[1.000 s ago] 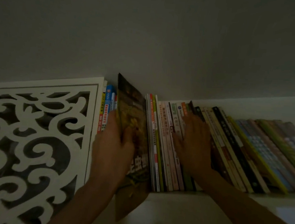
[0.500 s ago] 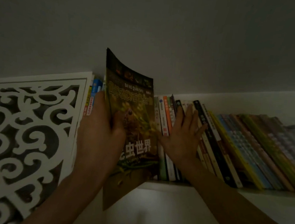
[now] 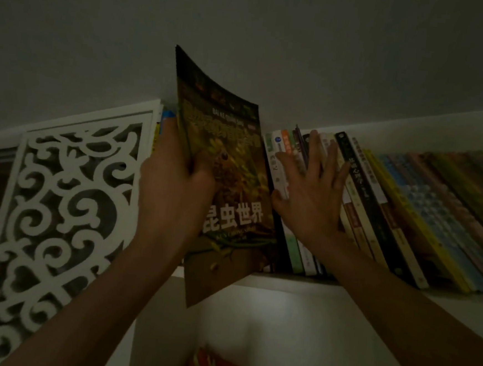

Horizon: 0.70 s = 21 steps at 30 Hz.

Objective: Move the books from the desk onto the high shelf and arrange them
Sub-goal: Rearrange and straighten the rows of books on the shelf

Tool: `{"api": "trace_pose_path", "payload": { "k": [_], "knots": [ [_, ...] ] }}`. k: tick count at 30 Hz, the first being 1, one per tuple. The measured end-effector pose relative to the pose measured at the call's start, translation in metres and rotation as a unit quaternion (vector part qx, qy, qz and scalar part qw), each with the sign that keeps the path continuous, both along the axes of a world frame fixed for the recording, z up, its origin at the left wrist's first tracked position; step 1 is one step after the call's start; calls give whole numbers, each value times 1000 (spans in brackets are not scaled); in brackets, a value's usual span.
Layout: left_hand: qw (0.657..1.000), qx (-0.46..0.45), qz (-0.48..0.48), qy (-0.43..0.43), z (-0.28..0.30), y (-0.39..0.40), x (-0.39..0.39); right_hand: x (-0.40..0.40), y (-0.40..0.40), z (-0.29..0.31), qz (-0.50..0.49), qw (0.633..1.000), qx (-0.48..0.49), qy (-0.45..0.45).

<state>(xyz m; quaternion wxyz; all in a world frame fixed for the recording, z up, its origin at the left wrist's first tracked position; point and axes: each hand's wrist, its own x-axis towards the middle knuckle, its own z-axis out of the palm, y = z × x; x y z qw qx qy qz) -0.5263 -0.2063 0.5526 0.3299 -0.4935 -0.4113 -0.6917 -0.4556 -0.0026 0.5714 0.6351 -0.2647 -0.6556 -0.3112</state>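
My left hand (image 3: 173,189) grips the tall, thin insect book with the dark green and yellow cover (image 3: 229,182), fingers curled round its spine edge, thumb on the cover. It stands nearly upright, long axis running six to twelve, top corner tipped toward eleven, cover facing me, bottom edge hanging below the white high shelf (image 3: 299,282). I'd say it's angled to find a gap. At three o'clock of it, my right hand (image 3: 311,200) presses flat, fingers spread and straight, on the row of leaning paperback spines (image 3: 376,210), seemingly holding them back. A white carved fretwork panel (image 3: 68,198) stands at nine o'clock.
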Motion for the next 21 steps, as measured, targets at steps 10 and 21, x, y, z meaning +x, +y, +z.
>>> {"api": "trace_pose_path", "payload": {
  "k": [10, 21],
  "knots": [
    [999, -28, 19, 19, 3, 13, 1, 15, -1, 1, 10, 999, -23, -22],
    [999, 1, 38, -28, -5, 57, 0, 16, 1, -1, 25, 1000, -3, -16]
  ]
}}
